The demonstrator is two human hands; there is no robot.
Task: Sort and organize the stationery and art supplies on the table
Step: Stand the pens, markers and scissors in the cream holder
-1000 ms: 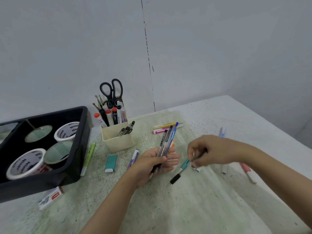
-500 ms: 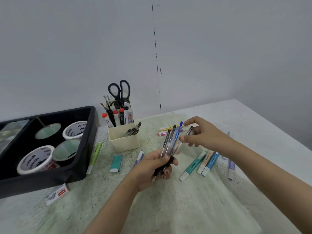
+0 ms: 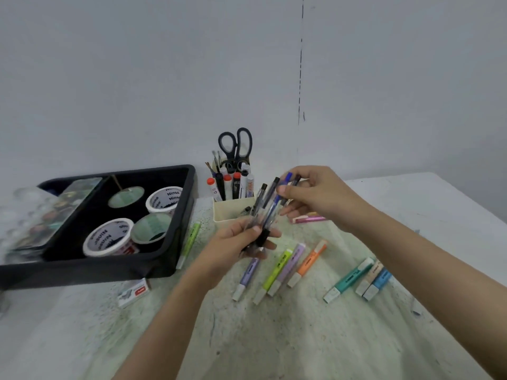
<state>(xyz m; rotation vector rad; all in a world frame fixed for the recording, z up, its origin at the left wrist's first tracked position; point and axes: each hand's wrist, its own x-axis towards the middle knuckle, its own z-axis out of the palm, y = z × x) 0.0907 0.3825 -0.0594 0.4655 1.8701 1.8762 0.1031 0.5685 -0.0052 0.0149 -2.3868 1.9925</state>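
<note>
above the table, right hand [image 3: 315, 196] has joined the pens [image 3: 267, 208].

Right hand [image 3: 321, 193] has risen from the tabletop [image 3: 428, 204]; it now grips the upper ends of the pen bundle [image 3: 267, 208] beside the left hand [image 3: 236, 242].

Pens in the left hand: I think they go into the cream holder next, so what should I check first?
1. Left hand grips the pens as one bundle: ok.
2. Right hand pinches their upper ends: ok.
3. Path to the cream holder, just behind the bundle: ok.
4. Free room in its front compartment: cannot tell, partly hidden.
5. All caps pointing one way: cannot tell, blurred.
6. Highlighters sorted: not ok, lying loose.
</note>
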